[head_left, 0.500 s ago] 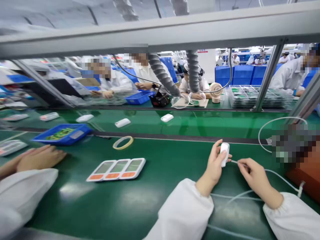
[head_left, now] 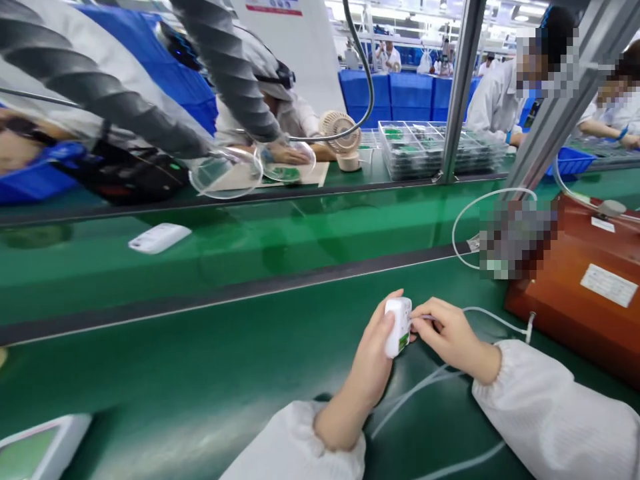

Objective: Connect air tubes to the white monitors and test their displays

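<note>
My left hand [head_left: 373, 357] holds a small white device [head_left: 399, 327] upright between thumb and fingers, its face with small holes and a green patch turned to the right. Fingers of my right hand [head_left: 453, 333] pinch the end of a thin pale tube [head_left: 495, 316] against that face of the device. Whether the tip is inside a hole is too small to tell. More of the pale tubing lies on the green bench [head_left: 225, 380] under my wrists.
A brown-red box [head_left: 570, 293] with labels stands at the right. Another white device [head_left: 159, 238] lies on the green strip beyond the dark rail. At the lower left is part of a screen unit [head_left: 45, 447]. Metal posts, grey ducts, stacked clear trays [head_left: 415, 150] and co-workers are behind.
The view has swung right and closer. The white device has turned to show its holed face and green patch, and my right hand has brought the tube end up to it.
</note>
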Demonstrator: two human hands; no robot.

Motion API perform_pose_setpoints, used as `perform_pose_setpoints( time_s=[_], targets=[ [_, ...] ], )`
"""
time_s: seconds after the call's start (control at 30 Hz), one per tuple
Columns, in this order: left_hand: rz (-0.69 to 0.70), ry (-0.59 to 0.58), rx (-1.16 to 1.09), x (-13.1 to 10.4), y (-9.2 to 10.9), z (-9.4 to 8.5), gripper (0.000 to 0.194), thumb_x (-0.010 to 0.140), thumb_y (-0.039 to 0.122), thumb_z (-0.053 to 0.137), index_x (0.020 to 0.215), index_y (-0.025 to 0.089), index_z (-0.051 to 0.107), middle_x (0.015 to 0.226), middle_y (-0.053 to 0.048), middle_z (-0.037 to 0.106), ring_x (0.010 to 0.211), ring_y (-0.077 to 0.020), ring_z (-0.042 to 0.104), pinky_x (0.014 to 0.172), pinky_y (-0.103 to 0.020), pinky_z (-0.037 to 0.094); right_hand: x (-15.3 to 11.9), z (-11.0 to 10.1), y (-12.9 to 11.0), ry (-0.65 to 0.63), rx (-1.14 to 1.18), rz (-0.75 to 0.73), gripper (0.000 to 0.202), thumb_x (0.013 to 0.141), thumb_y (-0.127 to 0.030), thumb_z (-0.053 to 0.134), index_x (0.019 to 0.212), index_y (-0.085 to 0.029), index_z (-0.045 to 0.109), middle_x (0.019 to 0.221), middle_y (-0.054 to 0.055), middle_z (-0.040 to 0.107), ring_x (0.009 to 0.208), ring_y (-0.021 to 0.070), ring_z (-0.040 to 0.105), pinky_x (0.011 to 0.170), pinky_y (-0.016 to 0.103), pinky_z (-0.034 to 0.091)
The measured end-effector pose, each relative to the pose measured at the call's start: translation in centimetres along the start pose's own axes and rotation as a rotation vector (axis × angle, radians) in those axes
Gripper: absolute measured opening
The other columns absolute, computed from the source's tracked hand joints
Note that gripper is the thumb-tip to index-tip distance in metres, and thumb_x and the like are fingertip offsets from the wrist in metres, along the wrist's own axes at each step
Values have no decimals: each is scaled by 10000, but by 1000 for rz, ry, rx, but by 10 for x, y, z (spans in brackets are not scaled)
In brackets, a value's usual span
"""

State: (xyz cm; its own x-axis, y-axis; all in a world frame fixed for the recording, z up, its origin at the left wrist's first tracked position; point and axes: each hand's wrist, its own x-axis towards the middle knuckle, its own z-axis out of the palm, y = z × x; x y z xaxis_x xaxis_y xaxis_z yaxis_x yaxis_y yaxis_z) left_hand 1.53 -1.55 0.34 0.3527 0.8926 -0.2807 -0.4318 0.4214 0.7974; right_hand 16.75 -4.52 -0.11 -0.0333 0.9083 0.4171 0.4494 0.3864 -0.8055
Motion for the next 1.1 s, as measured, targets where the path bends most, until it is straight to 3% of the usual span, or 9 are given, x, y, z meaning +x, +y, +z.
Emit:
perform_pose_setpoints(
  time_s=[0.2, 0.33, 0.57, 1.1],
  targets=[
    [25, 11, 41, 1, -1, -3, 662, 748, 593, 744, 1270, 208, 609, 1048, -56, 643, 846, -172, 592, 714, -260, 510, 2, -5, -2, -27, -9, -19, 163, 971, -264, 567, 847, -194, 647, 761, 10, 664, 685, 127, 591, 666, 247, 474],
    [26, -21, 118, -1, -3, -5, 642, 793, 598, 689, 1304, 226, 581, 1132, -66, 634, 895, -194, 603, 749, -289, 526, 1, -5, -7, 21, 13, -5, 174, 983, -262, 547, 850, -196, 637, 751, 5, 657, 691, 126, 593, 669, 247, 467],
    [117, -65, 302, -3, -8, -12, 611, 870, 589, 599, 1337, 198, 573, 1226, -102, 630, 1027, -243, 602, 854, -309, 495, 1, -6, -7, -30, 7, -39, 163, 975, -246, 523, 850, -199, 617, 738, -6, 635, 658, 112, 563, 640, 236, 451],
    [153, -43, 358, -3, -8, -12, 616, 870, 590, 602, 1336, 188, 594, 1247, -111, 651, 1124, -282, 604, 968, -352, 467, 0, -5, -7, 3, 0, -75, 129, 924, -220, 552, 806, -206, 602, 691, -23, 580, 610, 104, 515, 622, 226, 446]
  ],
)
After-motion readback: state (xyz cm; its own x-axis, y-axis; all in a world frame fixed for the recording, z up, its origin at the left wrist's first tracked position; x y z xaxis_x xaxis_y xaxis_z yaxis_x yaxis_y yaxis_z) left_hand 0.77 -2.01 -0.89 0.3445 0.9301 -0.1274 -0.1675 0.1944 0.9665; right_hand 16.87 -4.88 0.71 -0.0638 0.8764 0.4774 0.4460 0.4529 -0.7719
